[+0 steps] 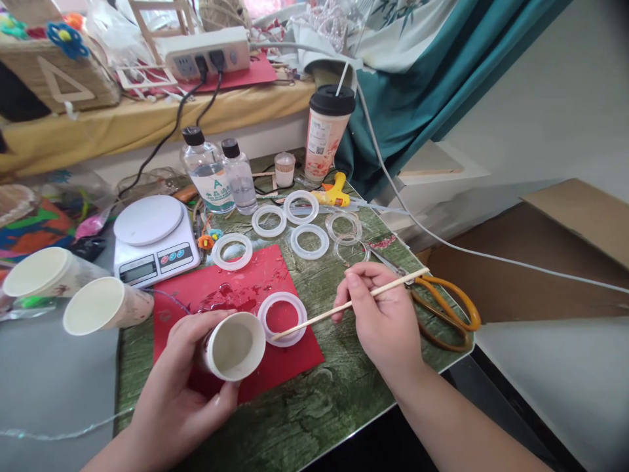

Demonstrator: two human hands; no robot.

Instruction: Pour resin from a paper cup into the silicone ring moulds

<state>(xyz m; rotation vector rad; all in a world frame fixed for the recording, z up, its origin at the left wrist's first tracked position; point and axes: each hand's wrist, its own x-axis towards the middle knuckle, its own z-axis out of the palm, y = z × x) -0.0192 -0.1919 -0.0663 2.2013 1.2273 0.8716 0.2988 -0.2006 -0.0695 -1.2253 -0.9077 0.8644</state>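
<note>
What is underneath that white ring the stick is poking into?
The white ring lies on a red sheet, which shows through its open middle and has wet patches nearby. Under the sheet is a green mat. What lies beneath the mat is covered.

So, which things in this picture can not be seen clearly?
- Head view: the paper cup in the left hand is tilted; whether anything is inside cannot be told.
- The stick in the right hand: its tip meets the ring mould; contact is unclear.
- Bottle label: print too small.
- Scissors: blades partly behind the right hand.
</note>
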